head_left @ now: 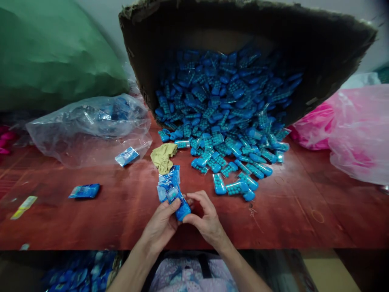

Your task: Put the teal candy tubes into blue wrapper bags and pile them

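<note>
Near the table's front edge, my left hand (pixel 161 225) is closed around a small blue packet (pixel 183 211), its thumb lying on top. The thumb of my right hand (pixel 209 223) presses on the packet's lower end, and its curved fingers reach round the right side. What those fingertips touch is partly hidden. Just beyond my hands, flat blue-and-clear wrappers (pixel 170 178) lie overlapping on the table. A crumpled yellow-green cloth (pixel 164 156) touches their far end. To the right, clear containers with blue caps and blue balls inside (pixel 235 187) lie loose.
A cardboard box (pixel 133 61) lies tipped open, spilling many similar containers onto the red table (pixel 304 211). At left are a clear plastic bag (pixel 75 129), a blue packet (pixel 85 191) and another one (pixel 127 156). Pink bags (pixel 361 134) stand at right. Blue packets (pixel 82 271) fill a space below the table.
</note>
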`<move>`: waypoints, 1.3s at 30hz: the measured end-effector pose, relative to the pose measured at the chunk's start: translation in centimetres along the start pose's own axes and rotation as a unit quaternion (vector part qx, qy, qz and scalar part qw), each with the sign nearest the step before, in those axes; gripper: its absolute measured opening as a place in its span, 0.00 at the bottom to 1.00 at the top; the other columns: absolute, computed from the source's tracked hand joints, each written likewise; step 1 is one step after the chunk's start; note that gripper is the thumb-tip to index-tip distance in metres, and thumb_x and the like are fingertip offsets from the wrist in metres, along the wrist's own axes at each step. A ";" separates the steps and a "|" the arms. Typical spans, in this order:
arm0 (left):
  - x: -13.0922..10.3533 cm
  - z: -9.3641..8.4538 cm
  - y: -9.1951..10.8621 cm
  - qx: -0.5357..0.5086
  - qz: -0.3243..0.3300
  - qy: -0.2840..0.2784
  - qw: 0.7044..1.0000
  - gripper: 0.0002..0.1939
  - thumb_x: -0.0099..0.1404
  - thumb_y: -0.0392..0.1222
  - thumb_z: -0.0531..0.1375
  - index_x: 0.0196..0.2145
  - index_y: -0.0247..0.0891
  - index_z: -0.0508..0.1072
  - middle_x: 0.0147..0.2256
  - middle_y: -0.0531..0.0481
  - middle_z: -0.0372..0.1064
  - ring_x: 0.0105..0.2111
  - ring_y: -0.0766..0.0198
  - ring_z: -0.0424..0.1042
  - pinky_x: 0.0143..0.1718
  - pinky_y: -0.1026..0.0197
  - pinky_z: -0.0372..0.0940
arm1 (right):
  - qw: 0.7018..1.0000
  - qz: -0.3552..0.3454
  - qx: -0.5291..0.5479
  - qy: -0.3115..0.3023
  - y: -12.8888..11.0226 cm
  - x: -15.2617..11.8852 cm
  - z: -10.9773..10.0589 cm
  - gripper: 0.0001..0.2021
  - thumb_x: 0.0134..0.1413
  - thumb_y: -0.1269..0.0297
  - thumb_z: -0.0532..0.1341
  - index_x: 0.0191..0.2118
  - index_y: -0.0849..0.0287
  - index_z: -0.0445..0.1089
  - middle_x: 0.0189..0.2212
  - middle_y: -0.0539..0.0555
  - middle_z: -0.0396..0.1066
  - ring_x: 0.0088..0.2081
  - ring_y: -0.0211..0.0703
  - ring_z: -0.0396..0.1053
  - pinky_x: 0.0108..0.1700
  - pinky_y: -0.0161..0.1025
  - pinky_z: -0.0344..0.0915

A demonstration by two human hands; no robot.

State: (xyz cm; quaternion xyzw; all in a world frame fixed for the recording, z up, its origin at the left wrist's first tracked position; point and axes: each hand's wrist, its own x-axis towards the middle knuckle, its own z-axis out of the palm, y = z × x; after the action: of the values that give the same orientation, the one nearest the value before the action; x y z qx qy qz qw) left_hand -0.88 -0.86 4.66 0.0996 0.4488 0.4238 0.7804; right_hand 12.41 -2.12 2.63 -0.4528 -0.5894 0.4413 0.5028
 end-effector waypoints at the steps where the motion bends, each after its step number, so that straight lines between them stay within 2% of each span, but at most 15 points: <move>1: 0.0 -0.2 0.0 -0.005 -0.010 -0.015 1.000 0.07 0.53 0.37 0.61 0.32 0.34 0.73 0.27 0.48 0.74 0.28 0.65 0.72 0.30 0.66 0.66 | 1.000 0.011 0.014 -0.003 0.1 0.0 -0.1 0.20 0.42 0.61 0.66 0.45 0.51 0.66 0.36 0.51 0.63 0.39 0.42 0.64 0.42 0.37 0.62; 4: -0.2 -0.7 -0.2 -0.026 -0.020 -0.046 0.998 0.08 0.55 0.36 0.59 0.35 0.34 0.72 0.31 0.46 0.74 0.34 0.62 0.73 0.34 0.63 0.67 | 0.997 0.043 0.067 -0.001 0.6 0.2 -0.1 0.23 0.37 0.59 0.68 0.45 0.50 0.66 0.41 0.52 0.62 0.44 0.45 0.63 0.47 0.39 0.60; 6: -0.2 -0.8 -0.3 -0.038 -0.023 -0.062 0.997 0.09 0.55 0.36 0.59 0.36 0.35 0.72 0.32 0.46 0.75 0.36 0.60 0.73 0.36 0.62 0.67 | 0.987 0.080 0.137 -0.013 0.9 0.3 -0.1 0.25 0.37 0.56 0.67 0.46 0.50 0.65 0.43 0.52 0.63 0.44 0.46 0.63 0.45 0.40 0.61; 9: -0.2 -0.8 -0.6 -0.057 -0.015 -0.069 0.996 0.08 0.53 0.36 0.61 0.34 0.36 0.73 0.31 0.47 0.75 0.35 0.60 0.73 0.36 0.62 0.67 | 0.970 0.118 0.209 -0.048 1.0 0.3 0.1 0.25 0.38 0.52 0.66 0.45 0.52 0.66 0.41 0.52 0.65 0.42 0.46 0.64 0.43 0.40 0.63; 11: -0.2 -0.6 -0.7 -0.059 -0.002 -0.059 0.996 0.07 0.52 0.35 0.62 0.32 0.36 0.73 0.29 0.49 0.75 0.32 0.63 0.73 0.35 0.64 0.67 | 0.975 0.102 0.190 -0.046 0.8 0.3 0.2 0.23 0.39 0.51 0.64 0.44 0.52 0.68 0.38 0.51 0.66 0.39 0.45 0.64 0.42 0.39 0.62; 15: -0.5 0.3 -1.1 -0.056 0.038 -0.016 0.998 0.05 0.52 0.37 0.62 0.29 0.35 0.73 0.26 0.52 0.73 0.25 0.71 0.70 0.28 0.70 0.65 | 0.996 0.040 0.081 -0.021 0.4 -0.1 0.5 0.18 0.46 0.56 0.62 0.44 0.52 0.68 0.31 0.50 0.65 0.32 0.40 0.63 0.35 0.35 0.61; 17: -0.7 0.9 -1.3 -0.053 0.062 0.005 0.997 0.04 0.53 0.37 0.62 0.29 0.35 0.72 0.27 0.53 0.73 0.25 0.72 0.70 0.29 0.70 0.65 | 0.998 0.028 0.054 0.010 0.5 -0.3 0.9 0.15 0.47 0.59 0.62 0.43 0.53 0.69 0.29 0.50 0.66 0.31 0.40 0.63 0.33 0.34 0.61; 20: -0.7 1.6 -1.6 -0.043 0.061 0.016 0.997 0.05 0.55 0.38 0.60 0.31 0.35 0.71 0.29 0.52 0.73 0.30 0.68 0.71 0.36 0.65 0.66 | 0.989 0.088 0.084 0.078 1.0 -0.2 1.3 0.09 0.50 0.59 0.59 0.37 0.56 0.70 0.28 0.50 0.68 0.30 0.39 0.64 0.32 0.34 0.62; 22: -0.6 1.6 -1.8 -0.051 0.041 0.018 0.998 0.05 0.55 0.37 0.60 0.32 0.35 0.71 0.30 0.51 0.74 0.32 0.66 0.72 0.40 0.61 0.65 | 0.975 0.153 0.137 0.089 1.4 0.0 1.3 0.09 0.50 0.59 0.59 0.34 0.57 0.70 0.28 0.50 0.69 0.29 0.39 0.65 0.31 0.33 0.62; 27: -0.1 0.7 -1.6 -0.085 0.001 -0.006 0.996 0.02 0.57 0.35 0.58 0.31 0.36 0.70 0.32 0.50 0.74 0.36 0.63 0.73 0.46 0.53 0.63 | 0.937 0.209 0.278 -0.034 1.8 0.6 0.4 0.14 0.47 0.57 0.61 0.39 0.57 0.68 0.31 0.50 0.69 0.31 0.37 0.66 0.34 0.32 0.63; 30: 0.0 0.3 -1.6 -0.072 -0.002 -0.018 0.997 0.03 0.57 0.35 0.58 0.32 0.36 0.70 0.33 0.48 0.74 0.36 0.62 0.72 0.45 0.54 0.63 | 0.915 0.226 0.328 -0.062 2.0 0.5 0.2 0.18 0.44 0.55 0.63 0.42 0.56 0.67 0.32 0.50 0.68 0.32 0.37 0.66 0.34 0.32 0.63; 32: -0.1 0.4 -1.7 -0.062 0.013 -0.007 0.998 0.04 0.56 0.35 0.58 0.32 0.36 0.71 0.32 0.49 0.75 0.35 0.63 0.73 0.43 0.57 0.64 | 0.921 0.222 0.316 -0.046 2.1 0.3 0.4 0.18 0.45 0.55 0.62 0.42 0.56 0.66 0.31 0.49 0.67 0.31 0.36 0.65 0.32 0.32 0.63; 34: -0.1 0.6 -2.0 -0.049 0.033 0.002 0.998 0.04 0.56 0.36 0.59 0.32 0.36 0.71 0.32 0.50 0.75 0.34 0.64 0.73 0.43 0.58 0.63 | 0.942 0.202 0.266 -0.020 2.1 0.1 0.7 0.14 0.47 0.58 0.61 0.42 0.56 0.67 0.30 0.48 0.67 0.30 0.36 0.65 0.32 0.31 0.63; 37: -0.2 0.9 -2.3 -0.037 0.055 0.005 0.998 0.05 0.55 0.38 0.60 0.32 0.36 0.71 0.32 0.50 0.74 0.35 0.63 0.72 0.44 0.57 0.62 | 0.970 0.170 0.173 0.023 1.8 -0.1 1.0 0.11 0.50 0.62 0.59 0.41 0.56 0.68 0.31 0.49 0.68 0.32 0.37 0.65 0.36 0.33 0.63; 39: -0.2 1.1 -2.4 -0.038 0.054 0.014 0.998 0.06 0.54 0.39 0.60 0.32 0.36 0.70 0.31 0.50 0.74 0.36 0.61 0.72 0.44 0.56 0.62 | 0.975 0.167 0.137 0.049 1.5 -0.2 1.1 0.11 0.50 0.63 0.58 0.40 0.56 0.68 0.33 0.50 0.69 0.35 0.39 0.66 0.39 0.35 0.63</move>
State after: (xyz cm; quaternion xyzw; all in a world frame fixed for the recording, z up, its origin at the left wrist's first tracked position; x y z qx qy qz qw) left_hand 1.34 -2.28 4.15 0.0878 0.4370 0.4834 0.7534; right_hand 11.45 -2.07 0.97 -0.4929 -0.4141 0.5724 0.5079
